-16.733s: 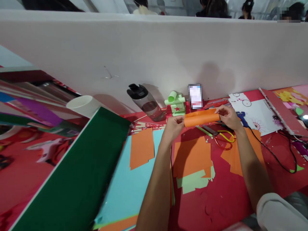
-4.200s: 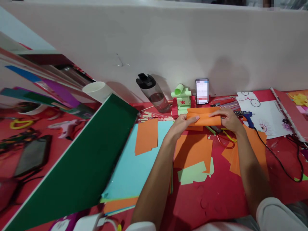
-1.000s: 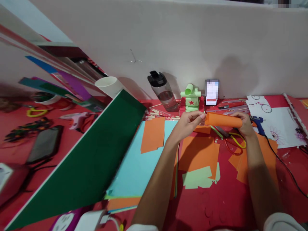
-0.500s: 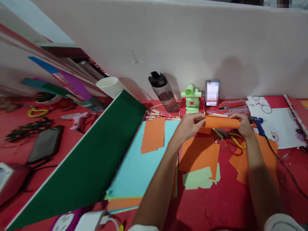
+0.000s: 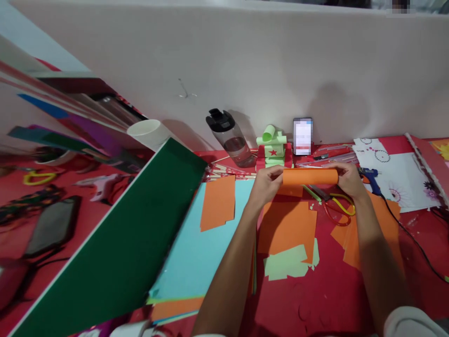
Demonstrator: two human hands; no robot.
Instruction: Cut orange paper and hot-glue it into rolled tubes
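A curled orange paper (image 5: 310, 176) is stretched between my two hands, above the red tabletop. My left hand (image 5: 267, 183) pinches its left end, and my right hand (image 5: 349, 180) grips the right end. Both sets of fingers are closed on the paper. Just below lie scissors (image 5: 338, 208) with red and yellow handles, partly beside my right hand. Flat orange sheets (image 5: 287, 229) and pale green scraps (image 5: 287, 262) rest nearer to me. Behind my hands stands a small green and red paper model (image 5: 272, 149) with a red star.
A dark green board (image 5: 119, 234) leans across the left side beside blue sheets (image 5: 196, 262). Along the wall stand a water bottle (image 5: 233, 140) and a phone (image 5: 302, 136). A blue glue gun (image 5: 371, 180) trails its cord at the right. A pink glue gun (image 5: 101, 185) lies left.
The view has shifted slightly, so most things sit a little further left. Both hands still hold the orange paper, which now appears more level.
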